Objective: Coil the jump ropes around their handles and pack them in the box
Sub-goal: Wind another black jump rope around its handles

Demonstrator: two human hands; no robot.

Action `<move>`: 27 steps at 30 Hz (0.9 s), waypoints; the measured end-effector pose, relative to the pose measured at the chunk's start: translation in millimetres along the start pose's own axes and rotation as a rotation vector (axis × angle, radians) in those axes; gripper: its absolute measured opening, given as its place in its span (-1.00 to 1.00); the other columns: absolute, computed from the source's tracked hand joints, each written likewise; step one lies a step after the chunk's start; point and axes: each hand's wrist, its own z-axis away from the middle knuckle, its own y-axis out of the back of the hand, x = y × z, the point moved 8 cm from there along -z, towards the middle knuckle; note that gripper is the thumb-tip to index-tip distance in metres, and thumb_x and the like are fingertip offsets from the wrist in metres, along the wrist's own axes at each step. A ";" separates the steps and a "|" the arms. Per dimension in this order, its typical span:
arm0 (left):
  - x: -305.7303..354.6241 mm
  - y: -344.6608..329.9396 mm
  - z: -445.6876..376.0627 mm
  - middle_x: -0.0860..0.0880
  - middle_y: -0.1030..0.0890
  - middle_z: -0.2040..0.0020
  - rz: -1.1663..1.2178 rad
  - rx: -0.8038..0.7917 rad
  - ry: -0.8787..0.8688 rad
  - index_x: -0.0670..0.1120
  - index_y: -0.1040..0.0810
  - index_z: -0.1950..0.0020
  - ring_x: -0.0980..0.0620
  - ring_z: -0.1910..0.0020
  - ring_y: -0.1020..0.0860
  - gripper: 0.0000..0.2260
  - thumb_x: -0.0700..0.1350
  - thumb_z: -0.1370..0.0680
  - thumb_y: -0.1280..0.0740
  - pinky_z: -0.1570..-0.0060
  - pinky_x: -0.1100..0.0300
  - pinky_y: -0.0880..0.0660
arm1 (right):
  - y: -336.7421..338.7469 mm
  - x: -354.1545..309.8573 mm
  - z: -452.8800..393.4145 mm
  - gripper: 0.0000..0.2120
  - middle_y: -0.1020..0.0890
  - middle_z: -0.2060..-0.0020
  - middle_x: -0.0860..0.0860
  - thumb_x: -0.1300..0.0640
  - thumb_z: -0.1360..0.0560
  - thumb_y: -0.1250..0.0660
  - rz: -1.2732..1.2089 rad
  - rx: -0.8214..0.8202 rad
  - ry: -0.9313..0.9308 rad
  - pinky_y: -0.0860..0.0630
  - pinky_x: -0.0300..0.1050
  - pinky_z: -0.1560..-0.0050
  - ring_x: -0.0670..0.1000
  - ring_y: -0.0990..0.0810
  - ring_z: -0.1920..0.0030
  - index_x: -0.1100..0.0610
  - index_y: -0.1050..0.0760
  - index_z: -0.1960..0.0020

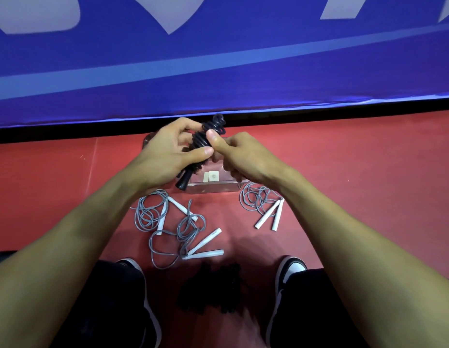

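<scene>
A black jump rope (202, 143), coiled round its handles, is held above a clear plastic box (213, 188) on the red floor. My left hand (168, 151) grips the bundle from the left, thumb across the coils. My right hand (241, 151) pinches the rope's upper coils with thumb and fingers. One black handle end (182, 184) sticks out below my left hand. Three grey ropes with white handles lie loose on the floor: one at the left (153, 212), one in the middle (193, 237), one at the right (264, 204).
A blue banner (218, 71) stands just behind the box. More black rope (215, 285) lies blurred between my two shoes (290, 270). Red floor stretches to both sides.
</scene>
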 end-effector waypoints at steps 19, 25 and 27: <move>-8.2 -9.6 0.9 -0.08 -0.66 0.03 0.029 -0.054 0.051 -0.11 -0.40 -0.33 0.04 0.10 -0.67 -0.59 -0.30 -0.51 -0.37 0.10 0.16 -0.60 | -4.6 -8.5 -1.1 -0.43 -0.41 0.55 -0.08 -0.16 -0.67 -0.13 0.287 0.056 0.150 -0.29 -0.28 0.36 -0.13 -0.39 0.50 0.21 -0.61 0.27; -14.4 -7.7 -2.2 -0.13 -0.67 -0.08 -0.013 -0.080 0.020 -0.13 -0.40 -0.43 -0.05 0.00 -0.70 -0.56 -0.32 -0.58 -0.37 -0.01 0.09 -0.62 | -3.8 -3.5 -0.4 -0.43 -0.43 0.53 -0.09 -0.12 -0.69 -0.10 0.235 0.003 0.114 -0.27 -0.34 0.46 -0.19 -0.38 0.58 0.31 -0.61 0.16; -13.7 -3.0 -4.9 -0.12 -0.69 -0.09 -0.023 -0.037 0.015 -0.12 -0.47 -0.38 -0.05 -0.02 -0.70 -0.59 -0.33 -0.56 -0.40 0.01 0.13 -0.62 | -5.7 -3.2 -0.9 -0.38 -0.47 0.47 0.03 -0.13 -0.69 -0.09 0.202 0.009 0.116 -0.27 -0.27 0.44 -0.15 -0.34 0.57 0.39 -0.58 0.09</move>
